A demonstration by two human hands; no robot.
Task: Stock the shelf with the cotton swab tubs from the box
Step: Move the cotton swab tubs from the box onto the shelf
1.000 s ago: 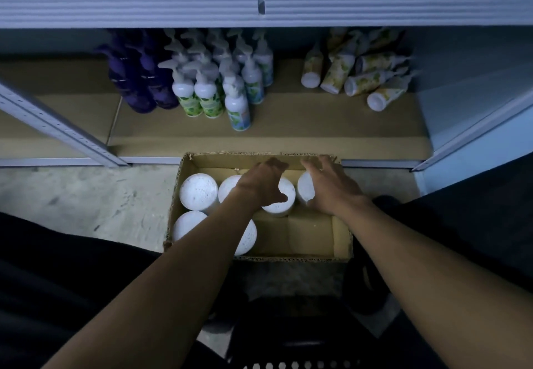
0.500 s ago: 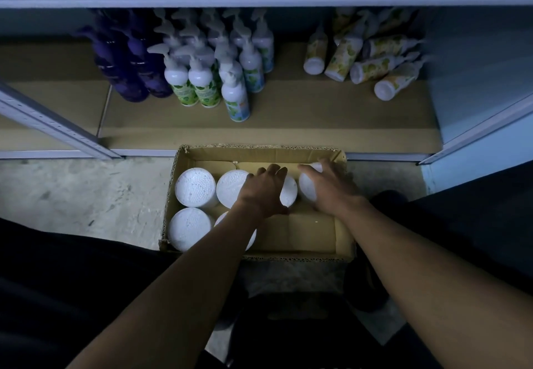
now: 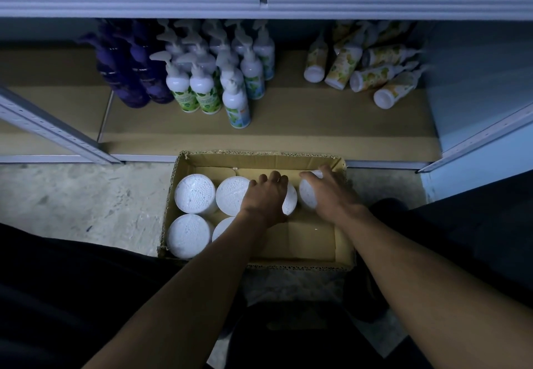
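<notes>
An open cardboard box [image 3: 344,253] sits on the floor in front of the bottom shelf [image 3: 317,126]. Several white round cotton swab tubs stand inside, among them a far-left tub [image 3: 195,192] and a near-left tub [image 3: 187,234]. My left hand [image 3: 265,197] lies over the top of a middle tub [image 3: 290,200], fingers curled round its far edge. My right hand [image 3: 331,192] grips the rightmost tub [image 3: 307,195], thumb across its top. The box's right near part holds nothing.
On the shelf stand purple bottles [image 3: 127,68] at left, white pump bottles [image 3: 219,77] in the middle, and several yellow-patterned bottles [image 3: 372,71] lying on their sides at right. Metal uprights [image 3: 57,132] flank the bay. Bare shelf board lies in front of the bottles.
The view has shifted slightly; both hands stay on the same two tubs and have closed a little more round them. The tubs have not left the box.
</notes>
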